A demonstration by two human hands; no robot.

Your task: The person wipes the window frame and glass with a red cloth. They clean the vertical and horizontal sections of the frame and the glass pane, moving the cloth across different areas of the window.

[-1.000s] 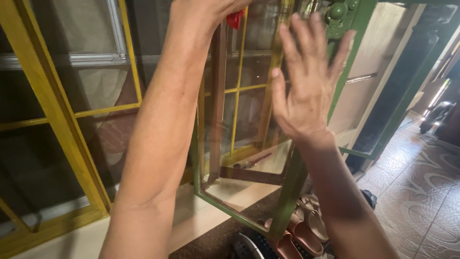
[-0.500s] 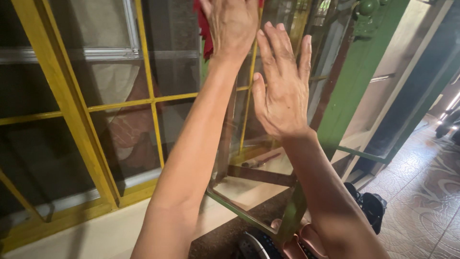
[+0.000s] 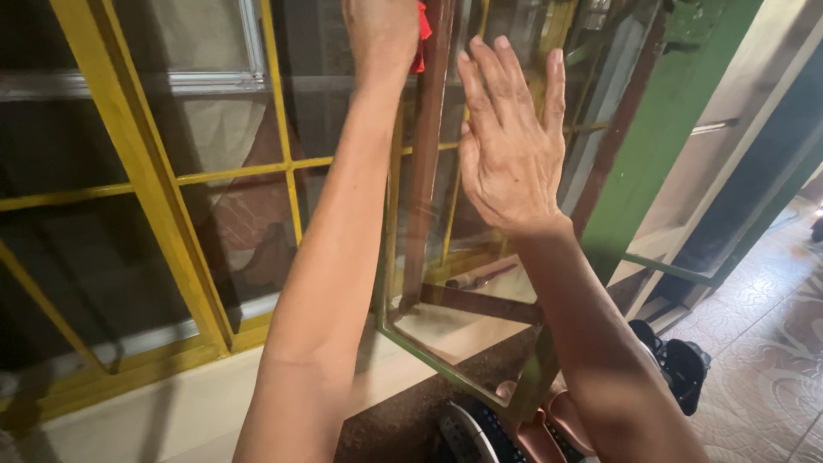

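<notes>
Left hand higher, cloth nearly hidden

The left hand (image 3: pixel 381 30) has climbed the glass (image 3: pixel 334 120); less red cloth (image 3: pixel 421 39) shows. The right hand (image 3: pixel 507 141) barely shifted.

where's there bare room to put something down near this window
The pale ledge below the yellow window frame, left of the left hand's forearm, shows bare. The patterned tile floor at far right looks open too. Crowded: shoes beneath the green-framed glass panel that the flat right hand presses.

Yellow-framed windows (image 3: pixel 163 184), green door frame (image 3: pixel 677 111), patterned floor tiles (image 3: pixel 771 377) (brownish).
</notes>
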